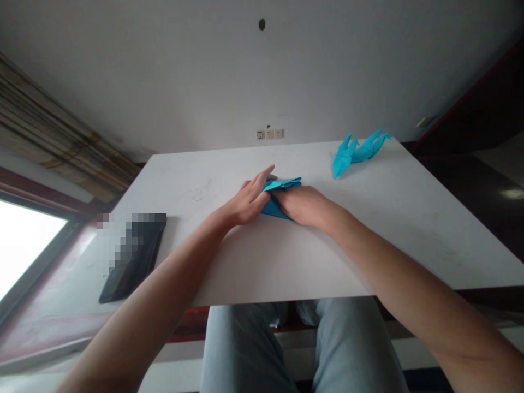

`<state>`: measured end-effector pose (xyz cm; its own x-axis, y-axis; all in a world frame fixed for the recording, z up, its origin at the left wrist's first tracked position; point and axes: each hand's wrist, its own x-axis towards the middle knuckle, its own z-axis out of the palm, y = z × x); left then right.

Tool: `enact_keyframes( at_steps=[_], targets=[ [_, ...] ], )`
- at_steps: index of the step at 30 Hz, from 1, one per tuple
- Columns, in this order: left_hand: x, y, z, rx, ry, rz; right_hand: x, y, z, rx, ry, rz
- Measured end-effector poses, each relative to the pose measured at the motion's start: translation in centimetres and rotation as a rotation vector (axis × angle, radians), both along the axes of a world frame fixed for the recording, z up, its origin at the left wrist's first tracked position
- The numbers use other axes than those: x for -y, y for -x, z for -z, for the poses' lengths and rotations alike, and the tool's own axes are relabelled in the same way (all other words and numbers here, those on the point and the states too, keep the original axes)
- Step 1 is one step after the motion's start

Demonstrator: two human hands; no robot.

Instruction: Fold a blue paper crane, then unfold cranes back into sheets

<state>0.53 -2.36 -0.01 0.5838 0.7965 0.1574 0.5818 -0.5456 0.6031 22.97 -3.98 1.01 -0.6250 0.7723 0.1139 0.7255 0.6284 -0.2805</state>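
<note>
A folded sheet of blue paper [275, 209] rests on the white table in front of me, its upper layer lifted off the lower one. My left hand [251, 201] grips its left side, the thumb over the paper and the index finger stretched out past it. From the right, my right hand [305, 204] reaches in between the layers; its fingertips are hidden under the raised flap. Further back on the right stand two blue origami cranes [344, 157], close together, with pointed wings and tails.
A dark flat object [137, 267], partly pixelated, lies at the left of the white table [282, 267]. Behind the table is a wall with sockets [269, 134]. A curtain [61, 131] and a window are on the left. My knees are below the front edge.
</note>
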Motion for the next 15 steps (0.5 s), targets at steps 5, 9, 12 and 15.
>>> enact_keyframes(
  at_steps=[5, 9, 12, 15],
  targets=[
    [0.1, 0.1, -0.4, -0.042, -0.016, -0.009, -0.4, -0.8, -1.7, 0.072, -0.009, -0.026],
    [0.2, 0.0, -0.6, -0.106, -0.039, -0.027, -1.7, -3.5, -3.3, -0.133, 0.016, -0.003],
    [0.4, -0.2, -0.5, -0.17, -0.059, 0.019, -2.7, -5.3, -3.9, -0.387, -0.014, 0.097],
    [0.8, -0.3, -0.5, -0.265, -0.048, 0.067, -3.5, -5.9, -3.4, -0.568, -0.068, 0.156]
  ],
)
